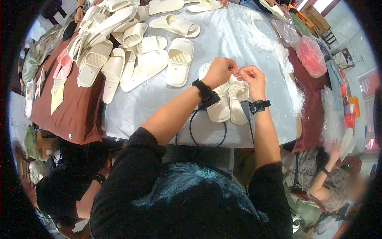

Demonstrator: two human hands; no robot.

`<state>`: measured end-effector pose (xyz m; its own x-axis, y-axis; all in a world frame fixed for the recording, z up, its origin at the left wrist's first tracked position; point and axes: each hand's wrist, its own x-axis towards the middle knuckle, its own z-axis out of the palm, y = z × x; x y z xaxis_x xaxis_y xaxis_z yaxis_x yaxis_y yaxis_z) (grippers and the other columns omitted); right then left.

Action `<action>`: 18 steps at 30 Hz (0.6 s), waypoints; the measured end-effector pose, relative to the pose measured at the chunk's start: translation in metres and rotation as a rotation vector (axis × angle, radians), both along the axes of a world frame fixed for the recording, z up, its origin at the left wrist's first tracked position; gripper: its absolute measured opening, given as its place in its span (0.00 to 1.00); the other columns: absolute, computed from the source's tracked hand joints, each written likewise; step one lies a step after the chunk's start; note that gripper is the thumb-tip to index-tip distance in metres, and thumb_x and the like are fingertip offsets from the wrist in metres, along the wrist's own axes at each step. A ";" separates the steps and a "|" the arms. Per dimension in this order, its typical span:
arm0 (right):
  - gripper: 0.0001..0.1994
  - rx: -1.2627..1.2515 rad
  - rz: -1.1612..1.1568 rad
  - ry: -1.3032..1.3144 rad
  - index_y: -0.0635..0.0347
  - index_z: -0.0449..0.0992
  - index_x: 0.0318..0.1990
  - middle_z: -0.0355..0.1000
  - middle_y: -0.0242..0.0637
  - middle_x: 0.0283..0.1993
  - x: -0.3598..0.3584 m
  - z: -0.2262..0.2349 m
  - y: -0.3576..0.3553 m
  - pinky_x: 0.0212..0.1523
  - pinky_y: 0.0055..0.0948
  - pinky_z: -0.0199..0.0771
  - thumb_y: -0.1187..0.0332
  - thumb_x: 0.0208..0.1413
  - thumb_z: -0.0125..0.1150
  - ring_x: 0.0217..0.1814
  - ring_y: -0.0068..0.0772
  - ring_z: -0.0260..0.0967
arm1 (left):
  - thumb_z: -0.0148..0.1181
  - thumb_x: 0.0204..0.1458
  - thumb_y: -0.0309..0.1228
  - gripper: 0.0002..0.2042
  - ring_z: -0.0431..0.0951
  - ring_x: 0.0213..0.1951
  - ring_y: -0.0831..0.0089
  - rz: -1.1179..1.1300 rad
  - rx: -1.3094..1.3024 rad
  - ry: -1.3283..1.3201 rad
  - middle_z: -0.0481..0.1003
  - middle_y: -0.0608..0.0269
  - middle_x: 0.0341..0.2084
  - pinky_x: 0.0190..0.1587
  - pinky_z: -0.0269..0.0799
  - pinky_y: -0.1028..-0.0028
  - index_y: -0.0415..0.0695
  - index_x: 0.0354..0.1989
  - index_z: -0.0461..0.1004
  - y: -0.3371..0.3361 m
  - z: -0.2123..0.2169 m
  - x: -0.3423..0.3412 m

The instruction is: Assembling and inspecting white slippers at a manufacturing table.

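A pair of cream slide slippers lies side by side on the covered table, a left slipper (219,110) and a right slipper (239,104). Above their far ends, my left hand (223,71) and my right hand (252,78) meet with fingertips almost touching. Both hands are closed in a pinch. Whatever sits between the fingers is too small to make out. My left hand and wrist hide part of the left slipper. A single cream slipper (180,61) rests to the left of my left hand. Each wrist wears a black strap with a small device.
Many cream slippers (107,24) are heaped at the far left. Pink slippers (63,59) and a yellow sheet (58,93) lie on brown cloth. White thin strands (284,55) spread along the right. A pink plastic bag (310,55) stands beyond. Other people are at both sides.
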<state>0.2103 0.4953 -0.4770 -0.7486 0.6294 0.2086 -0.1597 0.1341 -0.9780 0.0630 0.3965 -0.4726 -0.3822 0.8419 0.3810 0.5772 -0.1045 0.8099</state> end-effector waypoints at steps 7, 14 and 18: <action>0.02 -0.138 0.009 0.064 0.65 0.73 0.32 0.75 0.40 0.33 -0.005 -0.006 -0.001 0.35 0.28 0.78 0.77 0.56 0.59 0.34 0.31 0.76 | 0.59 0.42 0.24 0.04 0.72 0.19 0.65 0.014 0.076 0.027 0.74 0.50 0.18 0.26 0.68 0.72 0.39 0.25 0.78 0.002 -0.004 0.004; 0.03 -0.283 0.012 0.103 0.64 0.72 0.30 0.74 0.38 0.32 -0.004 -0.010 -0.005 0.36 0.29 0.79 0.79 0.56 0.56 0.33 0.31 0.75 | 0.57 0.38 0.23 0.03 0.73 0.21 0.55 0.064 0.177 0.047 0.72 0.49 0.17 0.25 0.68 0.66 0.38 0.21 0.75 0.004 -0.007 0.011; 0.03 -0.243 -0.012 0.068 0.65 0.74 0.31 0.75 0.39 0.33 -0.002 -0.014 -0.008 0.38 0.29 0.79 0.78 0.57 0.57 0.34 0.30 0.75 | 0.57 0.38 0.23 0.04 0.74 0.22 0.56 0.046 0.145 0.066 0.74 0.49 0.19 0.26 0.68 0.67 0.39 0.23 0.77 0.010 -0.002 0.015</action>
<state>0.2087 0.4872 -0.4907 -0.7303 0.6758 0.0993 -0.2257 -0.1015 -0.9689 0.0775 0.4060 -0.4750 -0.3889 0.7584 0.5230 0.6356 -0.1901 0.7482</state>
